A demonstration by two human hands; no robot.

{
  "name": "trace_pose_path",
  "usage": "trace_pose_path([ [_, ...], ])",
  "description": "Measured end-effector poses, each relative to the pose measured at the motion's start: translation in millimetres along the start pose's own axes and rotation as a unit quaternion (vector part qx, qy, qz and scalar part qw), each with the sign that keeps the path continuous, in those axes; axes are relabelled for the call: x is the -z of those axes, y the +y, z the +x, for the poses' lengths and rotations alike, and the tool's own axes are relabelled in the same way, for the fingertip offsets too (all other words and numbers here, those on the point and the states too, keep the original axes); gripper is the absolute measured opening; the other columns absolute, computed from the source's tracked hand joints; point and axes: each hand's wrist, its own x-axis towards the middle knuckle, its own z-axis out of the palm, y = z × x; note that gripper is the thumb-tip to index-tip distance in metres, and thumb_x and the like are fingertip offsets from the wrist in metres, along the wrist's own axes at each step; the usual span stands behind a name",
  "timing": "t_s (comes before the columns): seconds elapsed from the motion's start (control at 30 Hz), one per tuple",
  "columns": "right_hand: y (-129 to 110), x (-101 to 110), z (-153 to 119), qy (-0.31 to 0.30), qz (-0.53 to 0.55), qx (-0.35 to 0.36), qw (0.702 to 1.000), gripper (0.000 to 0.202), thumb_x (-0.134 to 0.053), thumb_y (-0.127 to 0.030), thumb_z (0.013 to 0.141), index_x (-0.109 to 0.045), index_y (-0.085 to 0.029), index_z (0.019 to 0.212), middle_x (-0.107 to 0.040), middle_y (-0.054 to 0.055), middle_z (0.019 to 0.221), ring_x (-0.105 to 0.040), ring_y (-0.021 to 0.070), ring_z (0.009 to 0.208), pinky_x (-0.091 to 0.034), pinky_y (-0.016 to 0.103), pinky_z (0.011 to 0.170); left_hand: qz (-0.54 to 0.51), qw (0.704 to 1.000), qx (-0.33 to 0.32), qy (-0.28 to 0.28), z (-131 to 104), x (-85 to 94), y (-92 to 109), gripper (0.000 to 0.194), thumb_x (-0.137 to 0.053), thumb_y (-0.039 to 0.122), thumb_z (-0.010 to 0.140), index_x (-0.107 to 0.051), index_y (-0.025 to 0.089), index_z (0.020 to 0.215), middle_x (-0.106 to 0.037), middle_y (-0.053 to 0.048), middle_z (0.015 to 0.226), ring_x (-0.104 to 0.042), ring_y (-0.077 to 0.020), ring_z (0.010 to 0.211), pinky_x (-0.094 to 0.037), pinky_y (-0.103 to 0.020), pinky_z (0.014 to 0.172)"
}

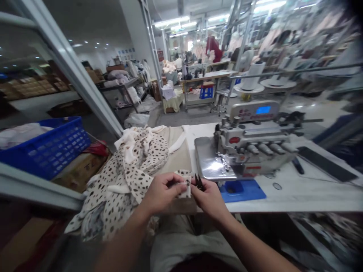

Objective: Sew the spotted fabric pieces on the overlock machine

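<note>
Near the table's front edge, my left hand pinches a small piece of white fabric with dark spots. My right hand is closed at the right side of that piece, its thumb and finger on the fabric, with small dark thread snips held in the same hand, blades pointing up. A heap of spotted fabric lies to the left and hangs over the table's edge. Just right of my hands stands a sewing machine with a lit blue display and a shiny metal plate.
A blue basket with white cloth stands at the left beside a metal post. On the white table are a blue tray and a dark flat object. Thread cones stand behind the machine.
</note>
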Motion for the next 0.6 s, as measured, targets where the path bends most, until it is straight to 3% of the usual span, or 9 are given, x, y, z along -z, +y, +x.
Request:
trace_pose_path([
  [0.2,-9.8,35.6,-11.3,0.045,0.071,-0.027,0.996,0.029,-0.075,-0.039,0.080,-0.077,-0.013,0.091,-0.045,-0.006,0.050,-0.033,0.0080,0.046,-0.033,0.020,0.046,0.060,0.997,-0.042,-0.012,31.2,-37.1,20.8,0.019,-0.070,0.038,0.083,-0.074,0.019,0.086,-0.072,-0.001,0.080,-0.062,-0.0147,0.072,-0.047,-0.023,0.067],
  [0.37,-13.5,54.6,-15.3,0.090,0.069,0.004,0.994,0.030,-0.075,-0.041,0.080,-0.076,-0.013,0.091,-0.054,-0.003,0.057,-0.045,0.0111,0.054,-0.040,0.021,0.051,0.104,0.993,-0.052,0.010,42.0,-62.4,27.7,0.020,-0.067,0.040,0.085,-0.071,0.020,0.086,-0.068,0.000,0.076,-0.059,-0.0137,0.066,-0.045,-0.024,0.062],
  [0.47,-15.9,61.0,-17.3,0.108,0.048,0.034,0.992,0.028,-0.070,-0.041,0.084,-0.076,-0.015,0.092,-0.059,-0.001,0.062,-0.053,0.0143,0.063,-0.045,0.023,0.059,0.108,0.991,-0.073,0.016,46.2,-72.9,30.8,0.017,-0.064,0.037,0.088,-0.067,0.020,0.086,-0.067,-0.001,0.082,-0.060,-0.0151,0.073,-0.047,-0.025,0.068],
  [0.6,-18.8,67.5,-17.6,0.117,0.005,0.083,0.990,0.026,-0.064,-0.039,0.089,-0.076,-0.016,0.093,-0.065,0.001,0.072,-0.058,0.0160,0.071,-0.048,0.024,0.068,0.098,0.991,-0.083,-0.024,52.0,-76.3,33.6,0.024,-0.059,0.034,0.091,-0.061,0.021,0.111,-0.067,-0.004,0.106,-0.063,-0.0181,0.094,-0.048,-0.029,0.084],
])
